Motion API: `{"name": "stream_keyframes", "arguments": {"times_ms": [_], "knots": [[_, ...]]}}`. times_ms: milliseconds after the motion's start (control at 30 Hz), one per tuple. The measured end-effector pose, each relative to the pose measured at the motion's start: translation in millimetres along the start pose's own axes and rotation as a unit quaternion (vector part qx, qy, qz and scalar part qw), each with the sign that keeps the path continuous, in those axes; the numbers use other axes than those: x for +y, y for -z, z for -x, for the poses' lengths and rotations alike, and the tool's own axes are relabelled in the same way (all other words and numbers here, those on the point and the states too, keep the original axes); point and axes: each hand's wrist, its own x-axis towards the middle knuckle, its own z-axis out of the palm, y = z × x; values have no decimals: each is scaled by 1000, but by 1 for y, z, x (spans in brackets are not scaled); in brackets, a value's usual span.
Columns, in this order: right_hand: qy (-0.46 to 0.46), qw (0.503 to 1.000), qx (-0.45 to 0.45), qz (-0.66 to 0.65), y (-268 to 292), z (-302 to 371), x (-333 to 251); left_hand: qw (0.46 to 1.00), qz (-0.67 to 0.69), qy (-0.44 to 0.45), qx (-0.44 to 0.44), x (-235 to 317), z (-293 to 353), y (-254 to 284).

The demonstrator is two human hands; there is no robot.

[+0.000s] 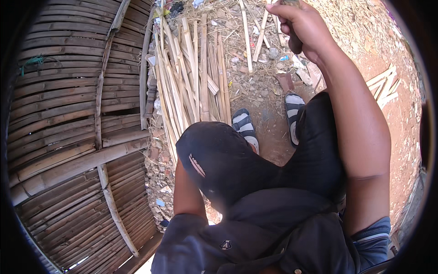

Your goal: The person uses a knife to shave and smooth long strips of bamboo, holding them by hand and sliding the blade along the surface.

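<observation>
My right hand [303, 29] is raised at the top of the picture, its fingers closed round a dark brown handle [295, 44]. The butt of this handle sticks out below my palm. A greyish part shows above my fingers at the upper edge, where the picture cuts it off, so the kind of tool cannot be made out. My left forearm goes down behind my bent left knee [214, 141], and that hand is hidden. Nearest to that knee lies a pile of long split bamboo strips [182, 77] on the ground.
A wall of bamboo slats [59, 105] runs along the left. Loose bamboo strips [261, 36] lie at the far middle, more short pieces [383, 86] at the right. My sandalled feet [245, 125] stand on dirt with rubble, brick pieces [285, 82] and straw about them.
</observation>
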Motion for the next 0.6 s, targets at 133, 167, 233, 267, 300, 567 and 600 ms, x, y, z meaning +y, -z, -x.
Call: {"name": "stream_keyframes", "arguments": {"times_ms": [133,167,233,267,300,567,600], "knots": [[37,999,27,13,-10,15,-33,992,-108,50,-44,48,-29,4],[29,999,6,42,-3,19,-33,988,-135,59,-50,60,-34,5],[70,994,-12,88,-3,18,-32,979,-179,72,-59,82,-42,6],[87,994,-22,66,4,23,-28,976,-197,74,-62,91,-45,7],[89,992,-16,88,8,22,-28,972,-213,74,-65,100,-50,7],[74,988,-4,134,15,12,-22,953,-283,77,-73,138,-72,-2],[62,990,0,127,15,12,-22,952,-288,77,-74,141,-75,-3]]}}
